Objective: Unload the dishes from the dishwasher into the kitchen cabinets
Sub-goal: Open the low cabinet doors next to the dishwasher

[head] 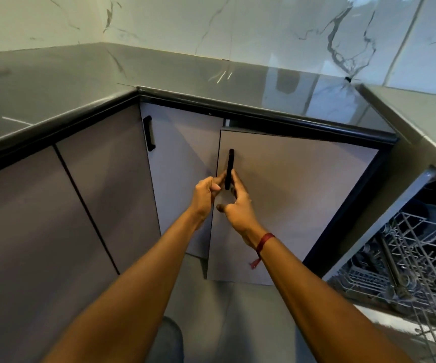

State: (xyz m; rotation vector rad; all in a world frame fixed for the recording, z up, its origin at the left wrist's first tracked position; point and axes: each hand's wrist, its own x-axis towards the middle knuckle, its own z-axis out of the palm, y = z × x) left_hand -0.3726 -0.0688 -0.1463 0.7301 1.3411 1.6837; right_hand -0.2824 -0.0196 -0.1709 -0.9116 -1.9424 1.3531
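A grey lower cabinet door (290,200) under the counter stands slightly ajar, its left edge swung out. Its black vertical handle (230,166) is pinched from both sides. My left hand (206,195) grips the handle's lower end from the left. From the right, my right hand (237,203) curls its fingers around the same end. The dishwasher (405,255) is open at the right, its white wire rack pulled out. A dark round dish (431,221) sits at the back of the rack. Neither hand holds a dish.
A dark glossy countertop (80,82) wraps the corner above the cabinets, under marble-look wall tiles. To the left, a second cabinet door with a black handle (149,133) is shut. Grey floor tiles lie below, and my knee shows at the bottom edge.
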